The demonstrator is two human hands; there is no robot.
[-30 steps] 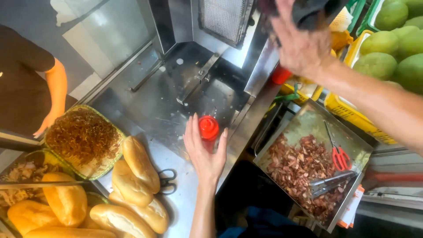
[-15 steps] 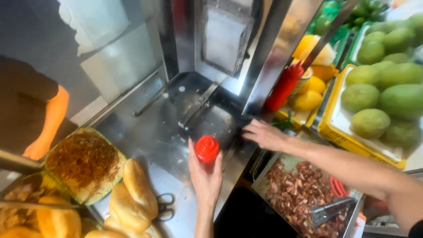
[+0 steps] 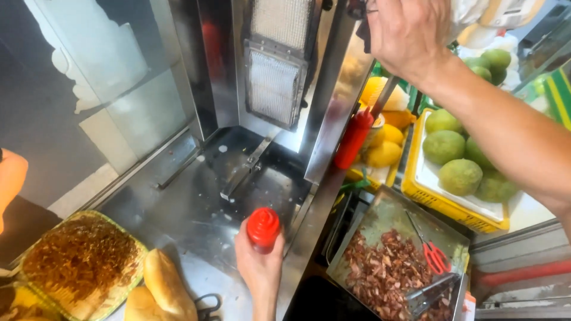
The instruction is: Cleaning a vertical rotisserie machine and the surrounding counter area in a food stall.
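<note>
My left hand (image 3: 259, 267) grips a red-capped squeeze bottle (image 3: 263, 228) upright over the steel counter (image 3: 190, 214), in front of the vertical grill unit (image 3: 275, 65). My right hand (image 3: 410, 32) is raised to the top right edge of the grill housing, fingers curled around something dark there; what it grips is hidden. A second red squeeze bottle (image 3: 353, 138) stands behind the steel upright at the right.
Bread rolls (image 3: 166, 285) and a basket of shredded brown filling (image 3: 80, 261) lie at lower left, scissors (image 3: 208, 306) beside them. A metal tray of chopped meat (image 3: 392, 267) holds red-handled scissors (image 3: 434, 255) and tongs (image 3: 431, 294). A yellow crate (image 3: 440, 199) of green fruit at right. Another person's arm (image 3: 11, 178) at far left.
My right hand rose from the counter edge up to the top of the grill housing. My left hand stayed on the red-capped bottle. The view tilted upward slightly.
</note>
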